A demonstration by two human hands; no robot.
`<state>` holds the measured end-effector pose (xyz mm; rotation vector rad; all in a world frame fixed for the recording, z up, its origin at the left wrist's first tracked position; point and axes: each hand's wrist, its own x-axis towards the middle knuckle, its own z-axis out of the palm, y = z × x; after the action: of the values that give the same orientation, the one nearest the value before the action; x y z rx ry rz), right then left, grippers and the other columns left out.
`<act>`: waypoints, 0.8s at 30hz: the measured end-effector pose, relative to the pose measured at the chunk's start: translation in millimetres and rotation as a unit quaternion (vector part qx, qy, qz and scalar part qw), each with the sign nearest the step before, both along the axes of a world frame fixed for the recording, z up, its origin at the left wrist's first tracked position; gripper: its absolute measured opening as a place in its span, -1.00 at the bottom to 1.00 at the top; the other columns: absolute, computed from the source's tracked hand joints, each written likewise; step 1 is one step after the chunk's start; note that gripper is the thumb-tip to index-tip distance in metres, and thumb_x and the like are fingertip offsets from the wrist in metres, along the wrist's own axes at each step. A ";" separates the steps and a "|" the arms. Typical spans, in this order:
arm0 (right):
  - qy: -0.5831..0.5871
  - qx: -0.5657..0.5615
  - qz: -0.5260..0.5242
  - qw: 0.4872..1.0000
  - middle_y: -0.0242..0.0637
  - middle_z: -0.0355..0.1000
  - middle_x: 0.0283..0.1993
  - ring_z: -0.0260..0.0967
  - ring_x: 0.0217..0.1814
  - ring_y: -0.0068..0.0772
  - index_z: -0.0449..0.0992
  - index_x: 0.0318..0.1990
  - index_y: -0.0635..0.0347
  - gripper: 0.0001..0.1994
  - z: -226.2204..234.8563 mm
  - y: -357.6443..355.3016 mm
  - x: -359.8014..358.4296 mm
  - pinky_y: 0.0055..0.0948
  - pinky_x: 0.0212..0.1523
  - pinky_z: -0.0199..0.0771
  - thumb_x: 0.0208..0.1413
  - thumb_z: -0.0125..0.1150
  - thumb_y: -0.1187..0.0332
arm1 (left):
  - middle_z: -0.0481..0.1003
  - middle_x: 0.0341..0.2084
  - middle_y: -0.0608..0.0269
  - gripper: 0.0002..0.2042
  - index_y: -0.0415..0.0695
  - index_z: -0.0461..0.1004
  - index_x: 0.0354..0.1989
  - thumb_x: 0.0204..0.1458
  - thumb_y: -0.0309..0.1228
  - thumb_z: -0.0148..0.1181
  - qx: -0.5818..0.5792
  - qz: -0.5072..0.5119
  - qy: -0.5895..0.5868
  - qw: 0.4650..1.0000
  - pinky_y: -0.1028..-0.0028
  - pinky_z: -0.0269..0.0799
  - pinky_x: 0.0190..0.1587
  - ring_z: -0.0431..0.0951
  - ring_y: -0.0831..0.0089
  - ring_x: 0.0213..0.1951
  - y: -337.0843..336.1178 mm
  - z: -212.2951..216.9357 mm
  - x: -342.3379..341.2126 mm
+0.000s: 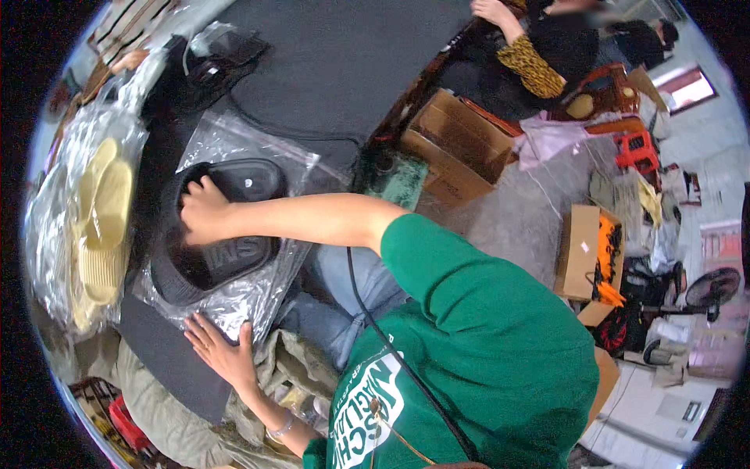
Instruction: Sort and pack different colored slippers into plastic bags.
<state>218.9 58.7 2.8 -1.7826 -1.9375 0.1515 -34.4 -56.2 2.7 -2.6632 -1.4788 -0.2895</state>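
A pair of black slide slippers (262, 178) lies on a clear plastic bag (293, 223) on the dark tabletop. My right hand (206, 213) reaches across them, its fingers curled around part of a slipper; the fingertips are partly hidden. Close to the bag's near edge, my left hand (221, 352) rests with its fingers stretched and thumb apart, touching the plastic. A bracelet circles that wrist. Pale yellow slippers (105, 211) in clear bags are piled to the left of the black pair.
A black cable (351, 273) crosses the table and hangs by my body. Black items in plastic (215, 66) lie farther up. An open cardboard box (457, 144) stands beyond the table edge, near another person's patterned sleeve (531, 66). Grey-green cloth (156, 391) bunches at lower left.
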 end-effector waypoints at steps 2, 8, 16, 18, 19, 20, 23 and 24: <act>0.008 0.010 -0.013 1.000 -0.13 0.43 -0.11 0.17 0.10 -0.01 0.60 -0.30 0.22 -0.52 4.2 0.4 7.5 0.08 0.18 -0.03 -0.22 0.23 -0.04 | -0.15 0.34 0.01 -0.04 -0.11 -0.12 0.35 -0.13 0.21 0.10 0.008 -0.005 -0.011 1.000 0.10 -0.17 0.30 -0.15 0.01 0.35 1.6 -6.9 -4.0; -0.009 0.026 -0.031 0.999 -0.17 0.49 -0.29 0.30 -0.03 -0.12 0.60 -0.41 0.24 -0.64 41.6 -20.0 21.9 -0.07 0.10 0.09 -0.23 0.18 0.11 | -0.19 0.34 -0.02 -0.08 -0.17 -0.17 0.35 -0.05 0.16 0.05 0.041 0.007 -0.036 0.998 0.18 -0.20 0.33 -0.19 0.08 0.36 -0.1 -8.0 -3.6; 0.050 -0.021 0.314 0.948 -0.05 0.49 -0.42 0.44 -0.27 -0.01 0.56 -0.51 0.29 -0.57 50.8 -38.2 -26.0 -0.09 -0.13 0.31 -0.29 0.18 0.01 | 0.11 0.25 -0.03 -0.33 -0.27 0.07 0.25 -0.03 -0.28 0.13 -0.039 -0.074 -0.318 0.944 0.20 -0.20 0.34 0.07 0.10 0.28 -4.6 -77.8 -53.6; 0.030 -0.046 0.340 0.939 -0.04 0.49 -0.44 0.45 -0.32 0.00 0.56 -0.52 0.26 -0.57 27.5 -28.6 -30.9 -0.10 -0.24 0.39 -0.29 0.17 -0.02 | 0.14 0.24 0.00 -0.33 -0.25 0.10 0.25 -0.04 -0.25 0.15 0.040 0.019 -0.095 0.994 0.18 -0.17 0.33 0.10 0.14 0.27 4.1 -60.1 -28.1; 0.029 -0.034 0.332 0.942 -0.02 0.47 -0.47 0.44 -0.35 0.02 0.55 -0.54 0.29 -0.58 29.6 -24.0 -28.3 -0.12 -0.30 0.40 -0.30 0.19 0.01 | 0.13 0.25 0.00 -0.34 -0.23 0.12 0.24 -0.03 -0.20 0.13 -0.050 0.050 -0.119 0.990 0.17 -0.16 0.32 0.09 0.13 0.28 -5.5 -60.1 -39.2; 0.026 -0.023 0.328 0.944 0.00 0.45 -0.50 0.43 -0.38 0.03 0.53 -0.55 0.31 -0.59 33.8 -20.7 -19.3 -0.13 -0.35 0.42 -0.32 0.20 0.04 | 0.12 0.25 -0.01 -0.35 -0.21 0.14 0.24 -0.01 -0.16 0.11 -0.136 0.086 -0.150 0.975 0.16 -0.15 0.32 0.07 0.13 0.29 -14.6 -58.2 -48.8; -0.037 -0.009 0.153 0.987 -0.03 0.46 -0.55 0.46 -0.42 0.00 0.56 -0.62 0.20 -0.61 40.0 -6.3 10.8 -0.13 -0.35 0.47 -0.32 0.19 -0.01 | 0.08 0.27 0.06 -0.39 -0.10 0.21 0.22 0.01 -0.07 0.07 -0.180 0.123 0.124 0.968 0.10 -0.12 0.29 0.01 0.13 0.31 2.7 31.9 23.1; -0.032 -0.008 0.096 0.995 -0.02 0.45 -0.55 0.46 -0.41 -0.01 0.54 -0.66 0.23 -0.59 37.0 2.2 19.2 -0.15 -0.33 0.47 -0.32 0.21 -0.01 | 0.06 0.29 0.10 -0.40 -0.06 0.21 0.23 0.03 -0.04 0.05 -0.009 0.079 0.000 0.997 0.10 -0.11 0.28 -0.02 0.15 0.32 -3.7 13.7 13.7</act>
<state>238.1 60.9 39.8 -1.6269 -2.1578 0.1788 -20.8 -59.8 16.4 -2.5401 -1.6868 -0.2669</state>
